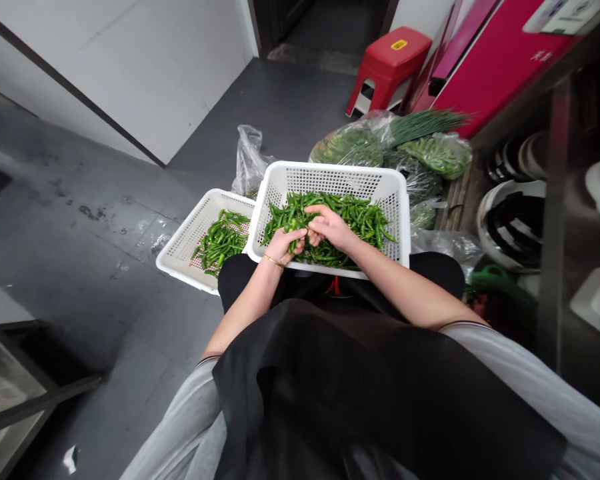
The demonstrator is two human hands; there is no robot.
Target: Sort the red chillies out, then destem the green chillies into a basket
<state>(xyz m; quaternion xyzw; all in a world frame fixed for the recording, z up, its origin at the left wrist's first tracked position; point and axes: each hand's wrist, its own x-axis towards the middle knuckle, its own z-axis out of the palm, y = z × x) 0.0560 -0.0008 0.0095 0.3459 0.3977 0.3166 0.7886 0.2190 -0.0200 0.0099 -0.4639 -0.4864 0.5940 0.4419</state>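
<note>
A white perforated plastic basket (330,179) rests across the person's lap, with a spread of slim green chili peppers (363,220) lying inside it. Both bare hands meet over the basket's near half, just above the peppers. The left hand (282,245) is closed around a small bunch of them, thumb laid on top, and a thin gold-coloured bracelet (274,261) circles its wrist. The right hand (331,229) is beside it, touching or nearly touching the left fingertips, with its fingers curled; whether it pinches a pepper of its own I cannot tell at this size.

Left of the basket and lower, a second white basket (184,248) holds a smaller heap of green chilies (220,243). Behind the basket on the floor (210,143) is a crumpled clear plastic bag (249,160), and behind its right corner are bagged green vegetables (353,147) with a bundle of long thin green stalks (427,125) beside them. Farther behind the basket stands a red plastic stool (394,57). On the basket's near side, a black apron (380,380) covers the person's front.
</note>
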